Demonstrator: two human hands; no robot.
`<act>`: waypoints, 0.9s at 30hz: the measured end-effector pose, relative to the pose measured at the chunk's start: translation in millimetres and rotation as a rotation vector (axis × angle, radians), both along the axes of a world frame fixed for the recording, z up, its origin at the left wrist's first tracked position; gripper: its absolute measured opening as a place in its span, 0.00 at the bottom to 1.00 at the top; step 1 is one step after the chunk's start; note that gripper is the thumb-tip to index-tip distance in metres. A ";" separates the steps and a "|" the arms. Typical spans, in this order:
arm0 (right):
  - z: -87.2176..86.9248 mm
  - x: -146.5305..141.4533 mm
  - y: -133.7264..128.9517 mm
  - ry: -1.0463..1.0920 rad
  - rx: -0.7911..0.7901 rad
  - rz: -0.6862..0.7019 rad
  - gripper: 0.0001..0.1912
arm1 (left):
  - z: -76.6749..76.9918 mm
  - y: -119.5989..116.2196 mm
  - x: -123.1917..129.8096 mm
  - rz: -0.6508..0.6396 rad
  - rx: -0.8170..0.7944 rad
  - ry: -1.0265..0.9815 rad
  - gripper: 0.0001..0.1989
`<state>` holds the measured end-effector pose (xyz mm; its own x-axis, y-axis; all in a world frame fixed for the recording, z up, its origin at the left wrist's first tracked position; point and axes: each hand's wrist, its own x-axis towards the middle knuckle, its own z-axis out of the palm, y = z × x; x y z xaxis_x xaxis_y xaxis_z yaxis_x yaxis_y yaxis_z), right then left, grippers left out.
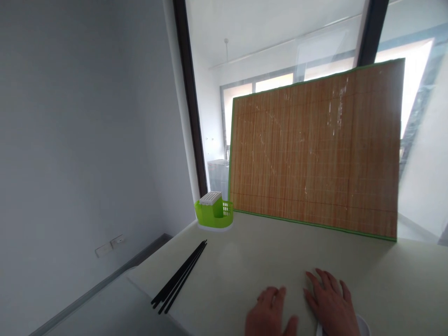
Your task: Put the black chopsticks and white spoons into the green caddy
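Low in the view, my left hand (268,313) hovers at or just above the white table, slightly blurred, its thumb apart from its bent fingers and nothing seen in it. To its right my right hand (331,301) lies with fingers spread. Beneath and beside its wrist shows part of a white rounded item (364,325), mostly hidden, whose kind I cannot make out. Several black chopsticks (182,277) lie in a loose bundle left of my hands. Behind them stands a lime-green plastic caddy (213,214) with a slatted white top and a basket-like side.
A brown bamboo mat (315,154) with green edging stands upright along the back of the table (241,252), before a glass partition with dark frames (191,93). A grey wall (87,116) with a socket plate (110,246) rises on the left, beyond the table's left edge.
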<state>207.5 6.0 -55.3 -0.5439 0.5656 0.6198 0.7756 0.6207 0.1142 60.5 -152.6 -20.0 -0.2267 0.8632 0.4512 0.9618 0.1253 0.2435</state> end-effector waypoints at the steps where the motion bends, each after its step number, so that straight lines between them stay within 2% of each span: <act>1: 3.2 -0.8 -1.5 0.010 0.002 0.009 0.21 | 9.8 -8.0 -18.8 0.018 0.030 0.006 0.24; 4: 12.2 -3.6 -5.8 0.051 0.008 0.048 0.19 | 33.0 -32.3 -78.7 0.208 0.033 0.074 0.21; 6: 16.2 -5.6 -8.1 0.079 0.010 0.088 0.18 | 39.4 -46.7 -117.5 0.336 -0.007 0.151 0.21; 9: 19.2 -8.6 -10.4 0.110 0.011 0.147 0.16 | 35.9 -64.9 -167.1 0.544 -0.125 0.237 0.22; 12: 20.0 -10.4 -11.3 0.125 0.005 0.174 0.15 | 24.6 -80.1 -201.3 0.721 -0.254 0.211 0.24; 15: 19.4 -9.8 -10.8 0.131 -0.005 0.186 0.14 | 14.6 -91.3 -220.6 0.791 -0.354 0.132 0.26; 18: 17.8 -7.8 -9.3 0.125 -0.019 0.197 0.13 | 11.3 -96.2 -228.6 0.800 -0.430 0.084 0.24; 22: 16.0 -6.1 -7.2 0.131 -0.027 0.222 0.12 | 18.5 -93.2 -228.1 0.764 -0.489 0.131 0.17; 27: 17.1 -5.9 -7.3 0.141 -0.032 0.251 0.12 | 33.6 -83.9 -226.0 0.770 -0.546 0.104 0.18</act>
